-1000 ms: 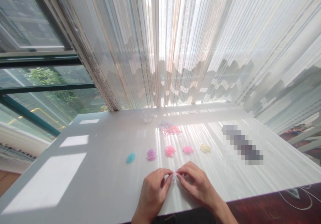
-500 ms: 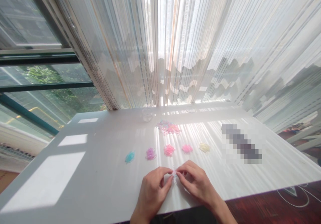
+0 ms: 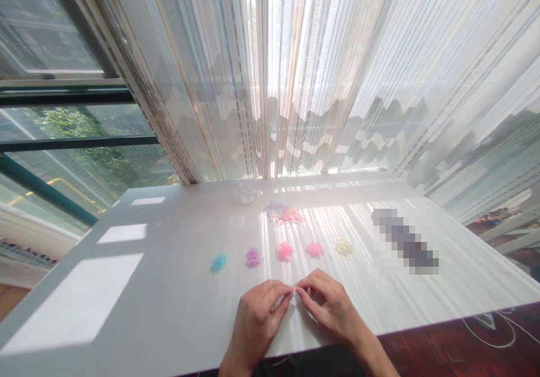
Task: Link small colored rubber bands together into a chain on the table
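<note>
My left hand (image 3: pixel 262 316) and my right hand (image 3: pixel 331 306) meet near the table's front edge, thumb and forefinger of each pinched together. Between the fingertips is something small, pale and thin, too small to make out. Beyond them lies a row of small piles of thin loops: a teal pile (image 3: pixel 219 262), a purple pile (image 3: pixel 253 257), a deep pink pile (image 3: pixel 284 251), a light pink pile (image 3: pixel 314 248) and a pale yellow pile (image 3: pixel 343 247). Behind the row is a larger mixed-colour pile (image 3: pixel 283 214).
The white table (image 3: pixel 181 309) carries a clear round container (image 3: pixel 248 192) behind the piles and a clear disc (image 3: pixel 321 185) near the back edge. A blurred dark object (image 3: pixel 405 238) lies at the right. A striped curtain (image 3: pixel 228 84) hangs behind the table.
The fingertips of my left hand have closed closer together around the pale thing. Both hands otherwise stay in nearly the same place, and the piles have not moved.
</note>
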A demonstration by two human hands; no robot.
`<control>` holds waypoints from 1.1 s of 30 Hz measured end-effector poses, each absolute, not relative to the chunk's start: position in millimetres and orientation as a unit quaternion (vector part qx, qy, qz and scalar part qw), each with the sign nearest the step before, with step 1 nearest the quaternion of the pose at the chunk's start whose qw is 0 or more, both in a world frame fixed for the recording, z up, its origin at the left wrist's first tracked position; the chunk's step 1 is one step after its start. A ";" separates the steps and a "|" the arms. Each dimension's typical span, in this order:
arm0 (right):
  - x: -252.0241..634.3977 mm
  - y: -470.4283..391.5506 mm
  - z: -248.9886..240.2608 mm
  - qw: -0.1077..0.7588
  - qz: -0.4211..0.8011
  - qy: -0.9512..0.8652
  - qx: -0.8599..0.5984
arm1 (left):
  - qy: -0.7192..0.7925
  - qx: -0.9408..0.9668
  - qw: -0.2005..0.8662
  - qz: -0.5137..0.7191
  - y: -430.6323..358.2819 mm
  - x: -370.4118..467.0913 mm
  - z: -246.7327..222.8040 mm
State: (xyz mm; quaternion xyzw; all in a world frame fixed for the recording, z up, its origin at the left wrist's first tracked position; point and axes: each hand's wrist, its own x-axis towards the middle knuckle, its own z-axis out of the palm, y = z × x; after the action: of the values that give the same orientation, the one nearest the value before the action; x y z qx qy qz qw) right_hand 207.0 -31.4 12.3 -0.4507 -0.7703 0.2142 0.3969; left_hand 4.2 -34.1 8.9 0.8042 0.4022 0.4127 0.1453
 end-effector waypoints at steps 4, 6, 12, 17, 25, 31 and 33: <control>206.6 -30.8 14.7 0.399 0.212 -0.767 -0.455 | 0.411 0.802 0.144 0.409 -34.6 5.4 12.1; 206.5 -30.6 15.7 0.402 0.212 -0.765 -0.456 | 0.413 0.800 0.145 0.410 -34.7 6.0 13.5; 207.4 -32.1 14.1 0.409 0.218 -0.765 -0.446 | 0.423 0.794 0.139 0.414 -34.1 6.3 12.9; 208.1 -31.8 11.6 0.418 0.220 -0.771 -0.426 | 0.422 0.792 0.143 0.416 -34.5 6.0 12.5; 207.6 -31.9 15.5 0.418 0.221 -0.769 -0.431 | 0.432 0.789 0.154 0.409 -34.5 6.2 14.3; 207.7 -31.6 11.7 0.420 0.219 -0.768 -0.431 | 0.424 0.788 0.150 0.420 -33.8 5.5 13.0; 208.0 -31.7 10.9 0.420 0.223 -0.769 -0.427 | 0.424 0.786 0.148 0.424 -33.4 5.3 12.6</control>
State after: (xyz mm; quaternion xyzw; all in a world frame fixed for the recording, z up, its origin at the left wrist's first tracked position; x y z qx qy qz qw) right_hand 208.0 -31.7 10.9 -0.4271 -0.7690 0.2234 0.4199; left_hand 5.3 -33.4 12.6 0.7861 0.4243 0.4243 0.1481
